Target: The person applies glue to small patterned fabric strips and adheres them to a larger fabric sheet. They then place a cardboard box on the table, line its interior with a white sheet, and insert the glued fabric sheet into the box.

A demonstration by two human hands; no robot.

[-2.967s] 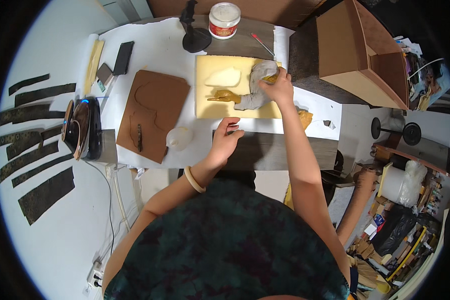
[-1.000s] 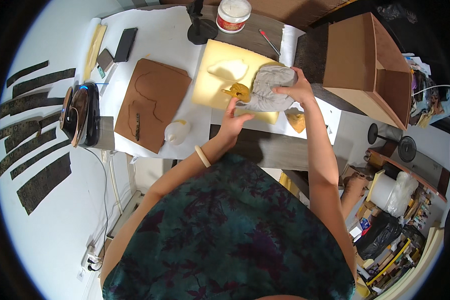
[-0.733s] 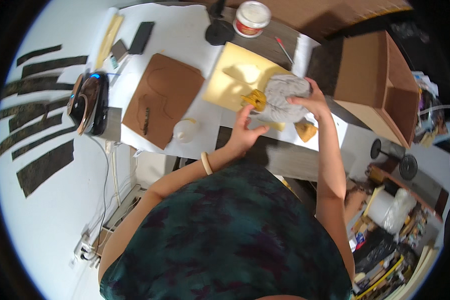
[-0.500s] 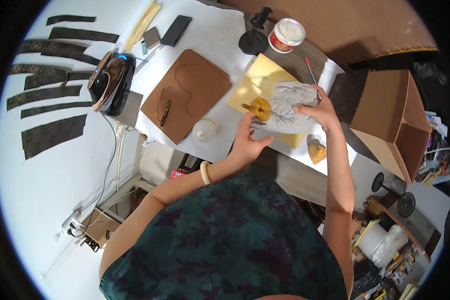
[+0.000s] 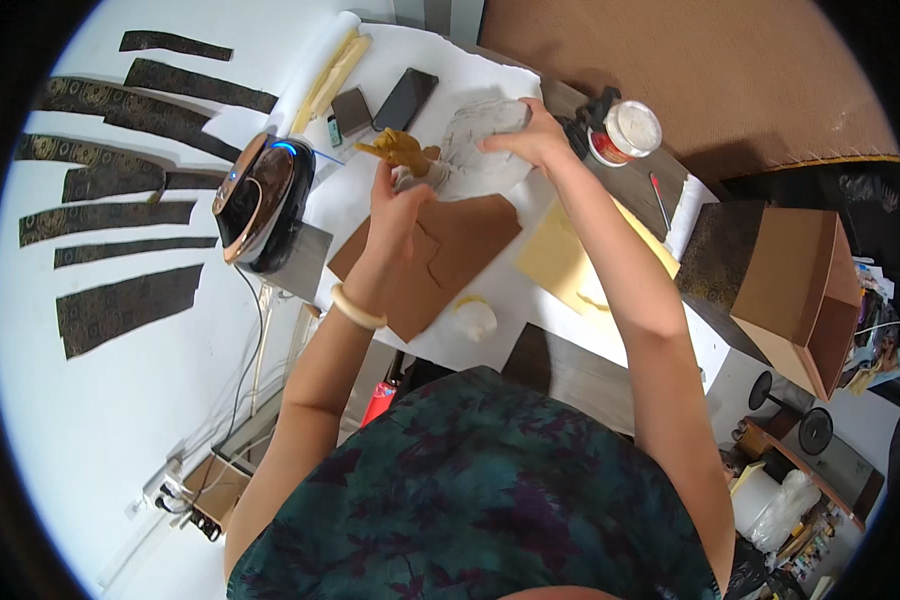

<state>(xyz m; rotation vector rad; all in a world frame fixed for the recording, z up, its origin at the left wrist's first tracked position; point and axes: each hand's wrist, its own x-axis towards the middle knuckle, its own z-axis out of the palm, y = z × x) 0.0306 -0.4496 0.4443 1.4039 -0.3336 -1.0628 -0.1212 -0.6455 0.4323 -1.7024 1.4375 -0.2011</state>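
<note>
Between my hands is a pale grey, rounded, crumpled piece (image 5: 475,150) with a mustard-yellow knobbed end (image 5: 400,150), held above the far side of the table. My right hand (image 5: 540,140) grips its right edge, with the thumb on the upper face. Curled fingers of my left hand (image 5: 395,215) hold the other side just below the yellow end. Under the piece lies a brown board (image 5: 460,250) with a line drawn on it, partly covered by my left hand. A yellow sheet (image 5: 555,250) lies to its right, crossed by my right forearm.
A copper-and-black iron (image 5: 267,205) stands at the left. A phone (image 5: 406,98) lies behind the held piece. A white tub (image 5: 630,133) and a red pen (image 5: 658,200) are at the far right, and an open cardboard box (image 5: 795,290) stands beyond. Dark patterned strips (image 5: 135,295) hang on the wall.
Both hands have carried the pale piece left and away from me, from over the yellow sheet to beyond the brown board. The whole view has shifted, and my right forearm now reaches across the yellow sheet.
</note>
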